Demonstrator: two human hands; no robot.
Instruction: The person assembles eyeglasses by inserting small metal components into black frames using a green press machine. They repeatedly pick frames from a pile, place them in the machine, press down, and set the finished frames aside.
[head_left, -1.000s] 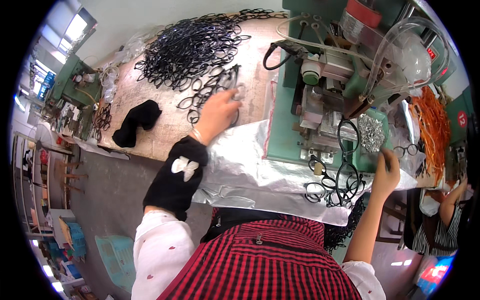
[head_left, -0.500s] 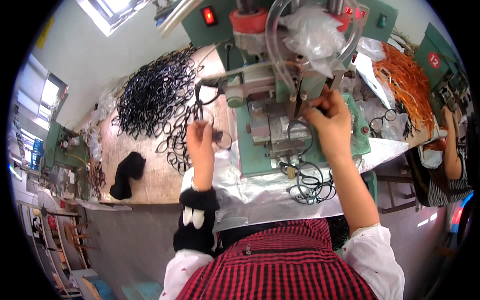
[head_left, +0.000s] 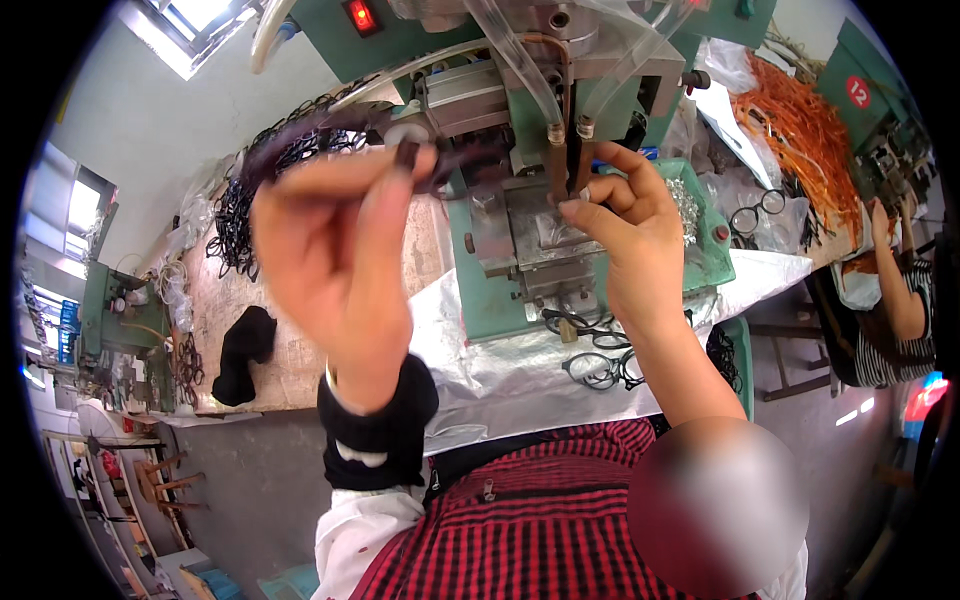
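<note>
My left hand (head_left: 340, 240) is raised close to the camera, left of the green bench machine (head_left: 480, 315). Its fingertips pinch a dark eyeglass frame (head_left: 440, 170), smeared by motion. At the machine, my right hand (head_left: 640, 215) has its thumb and index finger together beside the lower ends of two upright copper-coloured electrodes (head_left: 585, 165). Whatever is between these fingertips is too small to make out. Below them lies a metal clamping block (head_left: 540, 220). Several black eyeglass frames (head_left: 600, 370) rest on the silvery sheet (head_left: 500, 385) at the machine's front.
A heap of black frames (head_left: 235, 230) lies on the table behind my left hand, with a black cloth piece (head_left: 243, 355) nearer. Right of the machine are a green tray of small metal parts (head_left: 710, 255), loose glasses (head_left: 757, 212) and orange strips (head_left: 800, 140). Another person's arm (head_left: 895, 275) is at far right.
My left hand has risen toward the camera with an eyeglass frame. The dark rim that hung at the electrodes is gone from there. My right hand stays at the machine.
</note>
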